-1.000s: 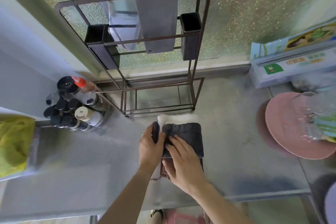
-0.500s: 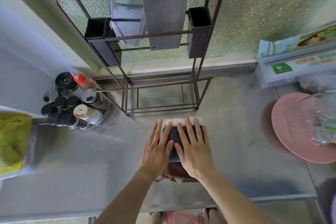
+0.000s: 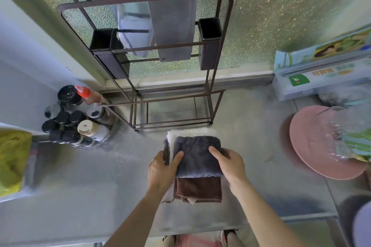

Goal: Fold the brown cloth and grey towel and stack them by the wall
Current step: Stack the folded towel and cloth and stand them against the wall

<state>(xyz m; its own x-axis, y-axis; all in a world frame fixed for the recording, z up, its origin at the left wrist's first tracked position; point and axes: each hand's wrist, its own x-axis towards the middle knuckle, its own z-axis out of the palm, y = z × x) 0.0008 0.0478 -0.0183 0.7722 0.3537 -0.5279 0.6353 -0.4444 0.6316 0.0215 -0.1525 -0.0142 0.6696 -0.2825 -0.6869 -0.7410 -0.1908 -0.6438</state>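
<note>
Both hands clasp the folded grey towel (image 3: 197, 155) where it sits on the folded brown cloth (image 3: 198, 188).

We see the left hand (image 3: 161, 170) pinching the stack's left edge, thumb on top of the towel and fingers wrapped beneath; the right hand (image 3: 230, 163) grips the right edge likewise, thumb laid on the grey pile; the brown cloth juts out below the towel, toward the wrists, on the steel counter (image 3: 80, 182); beyond the fingertips a white fleecy edge shows, then the knife rack (image 3: 172, 94); left of the left hand stand the spice bottles (image 3: 76, 120); right of the right hand lies a pink plate (image 3: 313, 144).
</note>
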